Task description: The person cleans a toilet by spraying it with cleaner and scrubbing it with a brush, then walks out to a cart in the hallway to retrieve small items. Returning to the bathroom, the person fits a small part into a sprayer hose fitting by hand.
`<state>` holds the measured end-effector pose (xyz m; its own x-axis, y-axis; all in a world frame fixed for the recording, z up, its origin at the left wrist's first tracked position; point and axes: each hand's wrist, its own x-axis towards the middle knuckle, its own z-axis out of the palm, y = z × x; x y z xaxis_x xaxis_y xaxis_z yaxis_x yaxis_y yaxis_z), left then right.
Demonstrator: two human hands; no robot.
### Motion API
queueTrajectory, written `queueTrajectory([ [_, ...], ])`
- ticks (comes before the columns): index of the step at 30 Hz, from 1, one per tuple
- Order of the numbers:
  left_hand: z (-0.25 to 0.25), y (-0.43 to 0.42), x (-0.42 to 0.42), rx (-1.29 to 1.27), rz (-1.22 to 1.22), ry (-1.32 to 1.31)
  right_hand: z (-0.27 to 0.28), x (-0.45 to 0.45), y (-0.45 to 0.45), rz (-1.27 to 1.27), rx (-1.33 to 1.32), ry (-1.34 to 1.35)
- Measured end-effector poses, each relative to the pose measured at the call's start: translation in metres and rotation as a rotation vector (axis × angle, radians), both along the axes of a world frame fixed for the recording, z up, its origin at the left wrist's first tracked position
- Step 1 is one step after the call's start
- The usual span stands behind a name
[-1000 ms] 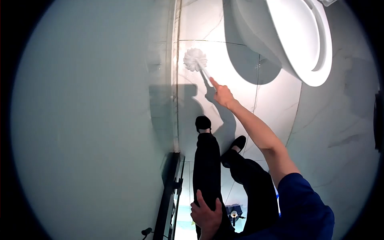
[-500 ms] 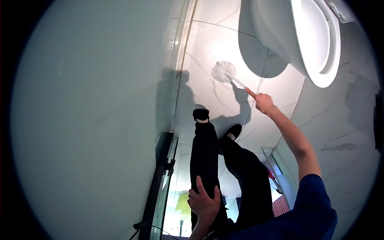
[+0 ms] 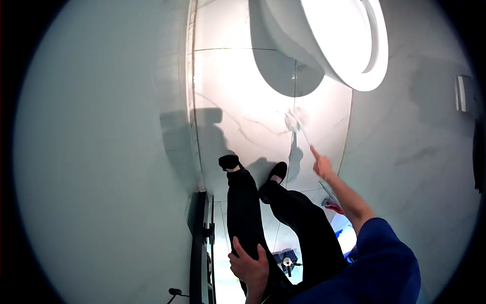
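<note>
My right hand [image 3: 323,166] is closed around the handle of a white toilet brush [image 3: 296,120]. The round brush head is blurred and meets the pale marble-patterned floor [image 3: 228,101], between my feet and the toilet. The white toilet [image 3: 349,45] stands just beyond the brush, its rim to the upper right. My left hand [image 3: 249,264] rests on my black-trousered thigh, fingers spread, with nothing in it.
A pale wall [image 3: 111,152] runs along the left. A black-framed door edge [image 3: 200,243] with a handle stands at lower left. A marbled wall [image 3: 405,131] is on the right, bearing a small metal fixture [image 3: 461,93]. My black shoes [image 3: 229,162] are on the floor.
The brush has moved across the floor from the left side toward the middle, nearer the right wall, with my right hand still gripping it. The view has shifted; my left hand stays on my thigh.
</note>
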<state>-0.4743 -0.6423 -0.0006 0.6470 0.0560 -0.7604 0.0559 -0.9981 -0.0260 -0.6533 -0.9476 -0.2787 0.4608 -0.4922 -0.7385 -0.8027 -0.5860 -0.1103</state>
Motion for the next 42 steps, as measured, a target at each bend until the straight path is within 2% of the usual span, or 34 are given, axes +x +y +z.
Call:
queueTrajectory([
  [1, 0.000, -0.001, 0.001, 0.006, -0.009, -0.006, -0.005, -0.028, 0.017, 0.002, -0.016, 0.076],
  [3, -0.001, -0.008, 0.002, 0.051, -0.031, 0.010, 0.012, -0.028, 0.049, 0.008, 0.153, 0.177],
  [5, 0.001, -0.013, 0.004, 0.023, -0.038, 0.010, 0.011, 0.002, 0.068, 0.153, 0.249, 0.175],
  [7, -0.001, -0.012, 0.004, 0.004, -0.064, 0.002, -0.004, 0.051, 0.064, 0.200, 0.171, -0.005],
  [9, 0.001, -0.012, 0.007, 0.002, -0.091, 0.011, -0.025, 0.088, 0.044, 0.130, 0.048, -0.129],
  [11, 0.002, -0.016, 0.009, -0.002, -0.161, -0.019, -0.029, 0.115, 0.020, -0.087, 0.041, -0.173],
  [14, -0.001, -0.019, 0.008, 0.033, -0.201, -0.027, -0.026, 0.121, 0.024, -0.134, 0.112, -0.228],
  [18, 0.001, -0.024, 0.010, 0.049, -0.206, -0.017, -0.007, 0.111, 0.052, 0.385, 0.215, -0.028],
  [22, 0.001, -0.022, 0.013, 0.050, -0.194, -0.014, -0.001, 0.021, 0.025, 0.536, 0.279, -0.081],
  [23, 0.000, -0.022, 0.012, 0.036, -0.192, -0.022, 0.006, 0.004, 0.008, 0.587, 0.207, 0.082],
  [25, -0.003, -0.022, 0.010, 0.069, -0.198, -0.029, 0.015, -0.023, -0.025, 0.510, 0.034, 0.163],
  [28, -0.001, -0.027, 0.005, 0.084, -0.214, -0.031, 0.013, -0.036, -0.048, 0.134, -0.117, 0.109],
  [31, -0.001, -0.027, 0.003, 0.099, -0.228, -0.044, -0.025, -0.060, -0.019, -0.523, -0.165, -0.163],
  [32, 0.000, -0.038, 0.008, 0.112, -0.222, -0.019, -0.038, -0.065, -0.004, -0.765, -0.090, -0.259],
  [33, -0.001, -0.045, 0.006, 0.127, -0.239, -0.021, -0.061, -0.076, 0.029, -0.574, -0.382, -0.429],
  [34, -0.001, -0.049, 0.004, 0.137, -0.259, -0.022, -0.043, -0.064, 0.050, -0.774, -0.199, -0.309],
  [35, 0.000, -0.051, 0.003, 0.150, -0.283, -0.029, 0.012, -0.025, 0.047, -1.090, 0.164, -0.112],
  [36, 0.001, -0.053, 0.003, 0.164, -0.289, -0.017, -0.003, -0.042, 0.071, -0.870, 0.076, -0.294],
  [38, 0.000, -0.060, -0.001, 0.191, -0.298, 0.004, -0.013, -0.059, 0.088, -0.654, 0.128, -0.110],
  [42, 0.004, -0.050, -0.017, 0.184, -0.348, 0.039, 0.022, -0.069, 0.069, -0.559, 0.169, 0.152],
])
